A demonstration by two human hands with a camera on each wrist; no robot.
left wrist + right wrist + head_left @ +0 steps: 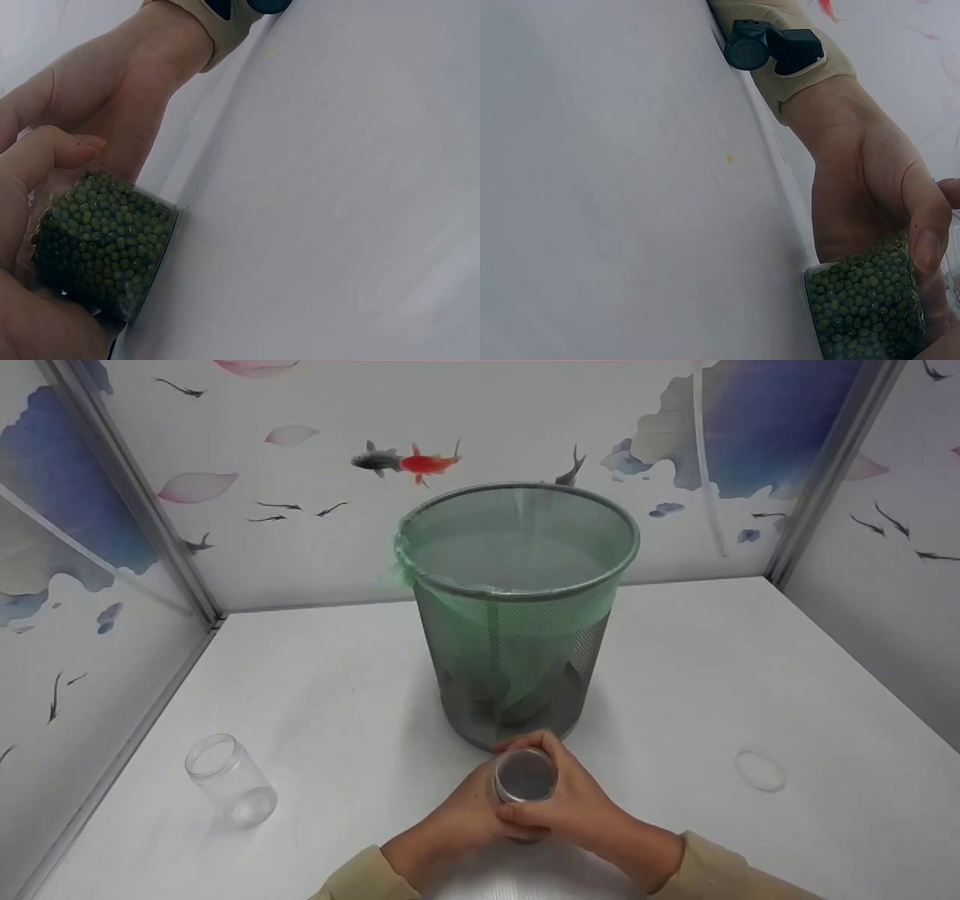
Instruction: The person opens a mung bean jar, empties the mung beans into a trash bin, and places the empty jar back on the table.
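A clear jar (526,775) stands on the white table in front of the mesh bin, held between both hands. Green mung beans (105,240) fill its lower part, seen through the wall in both wrist views. My left hand (471,808) wraps round the jar from the left, low on its side. From the right, my right hand (579,795) grips it near the rim, thumb in front and fingers behind. The jar's top looks greyish; whether a lid covers it I cannot tell.
Behind the hands stands a grey mesh bin (517,660) lined with a green bag (525,615). An empty clear jar (232,784) is at the left. A thin transparent disc or ring (760,769) lies at the right. Printed panels (300,547) enclose the table.
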